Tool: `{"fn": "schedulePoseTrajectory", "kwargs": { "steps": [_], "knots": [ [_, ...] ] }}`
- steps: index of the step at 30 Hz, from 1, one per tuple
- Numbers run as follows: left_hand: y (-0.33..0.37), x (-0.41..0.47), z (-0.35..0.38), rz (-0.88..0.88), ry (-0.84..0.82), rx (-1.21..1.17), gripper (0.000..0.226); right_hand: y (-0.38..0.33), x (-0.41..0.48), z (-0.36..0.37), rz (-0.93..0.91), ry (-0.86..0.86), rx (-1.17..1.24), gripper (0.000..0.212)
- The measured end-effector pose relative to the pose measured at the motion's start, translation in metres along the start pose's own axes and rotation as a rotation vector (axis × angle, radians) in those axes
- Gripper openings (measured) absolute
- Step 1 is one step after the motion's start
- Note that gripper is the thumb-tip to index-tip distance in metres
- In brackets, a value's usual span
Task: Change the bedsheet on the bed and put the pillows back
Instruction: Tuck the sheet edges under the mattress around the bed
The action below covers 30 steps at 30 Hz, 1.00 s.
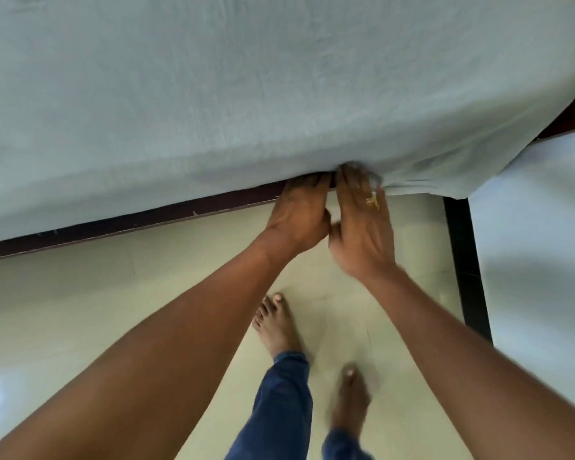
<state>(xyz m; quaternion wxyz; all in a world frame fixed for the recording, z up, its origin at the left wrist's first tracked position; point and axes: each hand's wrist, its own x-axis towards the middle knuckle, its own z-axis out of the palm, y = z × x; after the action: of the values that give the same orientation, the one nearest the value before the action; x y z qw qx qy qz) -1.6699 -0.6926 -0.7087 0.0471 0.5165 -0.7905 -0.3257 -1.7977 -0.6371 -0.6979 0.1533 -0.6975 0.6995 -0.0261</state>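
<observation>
Along the near side of the bed (568, 114), in the head view, a pale blue-grey bedsheet (279, 78) lies spread and fairly smooth over the whole sleeping surface and drops over the edge to the dark rail (130, 224). Both hands work side by side at that edge. The right hand (362, 227), with a ring (372, 202) on one finger, lies flat with straight fingers pressed against the bunched cloth, holding nothing. The left hand (297, 215) reaches into the gap above the rail; its fingertips are hidden under the sheet, so I cannot tell whether they pinch cloth or only push it in. To my judgement the new sheet is on and the tucking is partly done: left of the hands the edge sits neatly against the rail, while right of them a loose flap (429, 185) hangs over the floor (80, 310), not yet tucked. The pillows are nowhere in view, so putting them back looks to remain. The far side and both ends of the bed are cut off, and how those edges lie cannot be seen. Bare feet (274, 322) stand on the tiles, beside a white wall (528, 227) with black skirting (462, 254).
</observation>
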Motion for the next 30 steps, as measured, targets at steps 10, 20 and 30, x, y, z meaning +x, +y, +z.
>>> {"fn": "schedulePoseTrajectory", "kwargs": {
  "steps": [10,20,30],
  "knots": [
    [0.012,-0.065,0.005,-0.02,0.078,0.006,0.065,0.033,-0.013,-0.013,-0.049,-0.012,-0.024,0.087],
    [0.052,-0.024,0.021,-0.08,0.151,0.001,0.069,0.055,0.066,-0.001,0.069,-0.126,-0.097,0.068],
    [0.096,0.074,0.052,-0.049,-0.019,0.12,0.065,0.106,-0.022,-0.048,0.007,-0.025,0.056,0.072]
  ]
}}
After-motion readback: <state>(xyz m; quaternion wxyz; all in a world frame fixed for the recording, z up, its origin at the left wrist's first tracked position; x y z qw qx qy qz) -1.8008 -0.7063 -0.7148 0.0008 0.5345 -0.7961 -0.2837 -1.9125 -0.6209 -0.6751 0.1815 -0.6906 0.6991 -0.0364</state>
